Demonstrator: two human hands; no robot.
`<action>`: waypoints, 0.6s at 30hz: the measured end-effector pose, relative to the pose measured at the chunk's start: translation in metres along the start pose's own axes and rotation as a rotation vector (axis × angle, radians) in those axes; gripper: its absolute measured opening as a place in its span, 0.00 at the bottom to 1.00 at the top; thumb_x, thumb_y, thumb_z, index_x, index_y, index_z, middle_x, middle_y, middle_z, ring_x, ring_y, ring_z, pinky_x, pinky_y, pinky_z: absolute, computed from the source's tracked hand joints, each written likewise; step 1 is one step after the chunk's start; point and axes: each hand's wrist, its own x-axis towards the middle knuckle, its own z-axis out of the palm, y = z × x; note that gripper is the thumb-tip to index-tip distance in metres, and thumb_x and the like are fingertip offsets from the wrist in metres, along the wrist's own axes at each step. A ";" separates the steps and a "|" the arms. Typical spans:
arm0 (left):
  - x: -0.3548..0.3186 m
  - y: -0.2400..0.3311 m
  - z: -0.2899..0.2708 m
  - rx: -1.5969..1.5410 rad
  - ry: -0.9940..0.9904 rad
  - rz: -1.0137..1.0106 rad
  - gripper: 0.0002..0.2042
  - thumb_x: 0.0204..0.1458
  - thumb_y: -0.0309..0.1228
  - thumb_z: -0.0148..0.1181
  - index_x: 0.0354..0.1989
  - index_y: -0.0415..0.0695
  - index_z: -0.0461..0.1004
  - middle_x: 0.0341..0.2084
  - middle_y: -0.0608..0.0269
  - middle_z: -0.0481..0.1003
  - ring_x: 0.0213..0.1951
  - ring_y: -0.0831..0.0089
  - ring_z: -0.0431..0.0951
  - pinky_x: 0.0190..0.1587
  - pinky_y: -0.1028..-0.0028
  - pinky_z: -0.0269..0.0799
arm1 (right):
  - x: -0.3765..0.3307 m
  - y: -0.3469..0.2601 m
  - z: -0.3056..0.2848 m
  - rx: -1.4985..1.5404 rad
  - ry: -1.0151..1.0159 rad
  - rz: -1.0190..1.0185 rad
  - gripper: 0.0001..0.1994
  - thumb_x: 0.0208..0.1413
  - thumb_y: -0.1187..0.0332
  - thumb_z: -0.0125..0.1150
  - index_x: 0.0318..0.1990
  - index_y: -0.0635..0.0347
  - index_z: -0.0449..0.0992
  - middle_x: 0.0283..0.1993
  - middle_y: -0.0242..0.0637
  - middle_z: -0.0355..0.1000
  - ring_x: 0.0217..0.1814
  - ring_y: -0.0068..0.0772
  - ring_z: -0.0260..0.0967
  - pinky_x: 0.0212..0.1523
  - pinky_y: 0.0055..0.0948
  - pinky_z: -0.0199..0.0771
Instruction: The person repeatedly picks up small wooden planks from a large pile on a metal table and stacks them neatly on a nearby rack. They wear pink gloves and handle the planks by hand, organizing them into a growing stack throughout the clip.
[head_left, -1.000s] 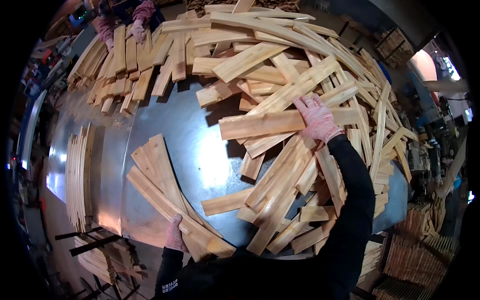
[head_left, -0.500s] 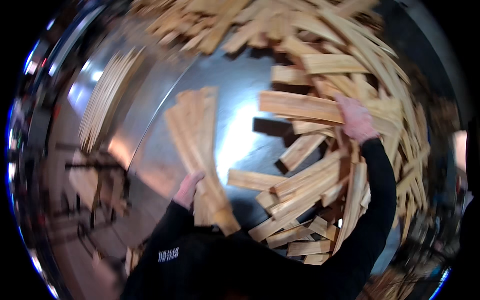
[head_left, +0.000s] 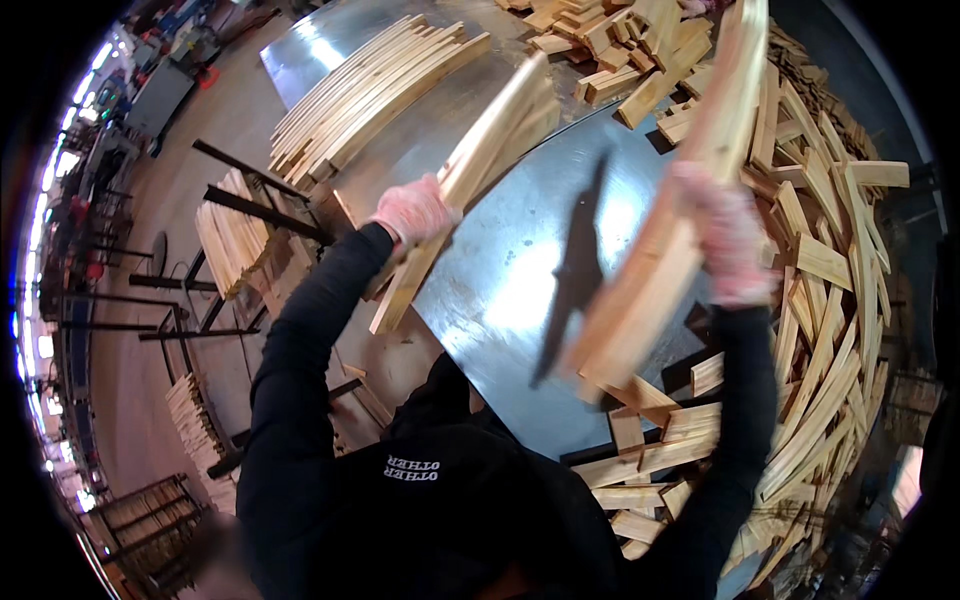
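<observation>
My left hand (head_left: pixel 415 210), in a pinkish glove, grips a few long wooden boards (head_left: pixel 490 135) held together at a slant over the table's left edge. On the right, my gloved right hand (head_left: pixel 725 230) is closed round a long pale wooden plank (head_left: pixel 640 290), raised above the metal tabletop and blurred by motion. Its dark shadow falls on the shiny metal table (head_left: pixel 500 290) between my hands. Just beyond my right hand lies a big loose heap of wooden boards (head_left: pixel 820 260). Whether the right hand holds one plank or two pressed together is hard to tell.
A neat row of long wooden strips (head_left: pixel 380 90) lies at the table's far left. Short wood pieces (head_left: pixel 620 50) are heaped at the far side. Left of the table stands a dark metal rack (head_left: pixel 265 215) bearing stacked wood. Part of another hand (head_left: pixel 700 8) shows at the top.
My right hand has lifted a plank off the heap and brought it over the table. My left hand has moved forward with its boards. The view has turned leftward.
</observation>
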 end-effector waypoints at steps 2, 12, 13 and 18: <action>0.017 -0.010 0.035 0.054 0.039 0.100 0.42 0.43 0.61 0.65 0.57 0.37 0.67 0.42 0.47 0.79 0.46 0.53 0.80 0.50 0.63 0.75 | 0.029 0.096 0.027 0.018 0.094 -0.033 0.12 0.57 0.66 0.68 0.46 0.61 0.79 0.40 0.31 0.77 0.41 0.23 0.74 0.45 0.24 0.76; 0.027 -0.047 0.062 -0.238 -0.145 0.159 0.47 0.55 0.65 0.51 0.73 0.41 0.47 0.61 0.42 0.68 0.59 0.51 0.73 0.58 0.60 0.68 | 0.047 0.242 0.164 -1.062 0.045 0.553 0.46 0.63 0.33 0.37 0.66 0.75 0.57 0.43 0.66 0.76 0.51 0.64 0.74 0.52 0.50 0.72; 0.022 -0.048 0.057 -0.389 -0.233 0.164 0.53 0.51 0.68 0.53 0.74 0.39 0.43 0.65 0.37 0.62 0.65 0.50 0.66 0.63 0.60 0.63 | 0.039 0.253 0.169 -1.057 0.097 0.575 0.46 0.63 0.34 0.37 0.69 0.75 0.53 0.43 0.65 0.76 0.51 0.64 0.74 0.52 0.50 0.72; -0.021 -0.017 0.076 0.119 -0.053 0.250 0.61 0.39 0.61 0.68 0.74 0.37 0.42 0.71 0.27 0.41 0.73 0.36 0.42 0.70 0.43 0.41 | 0.018 0.278 0.145 -0.452 0.038 0.612 0.41 0.67 0.39 0.40 0.73 0.67 0.51 0.31 0.46 0.76 0.28 0.35 0.76 0.31 0.32 0.76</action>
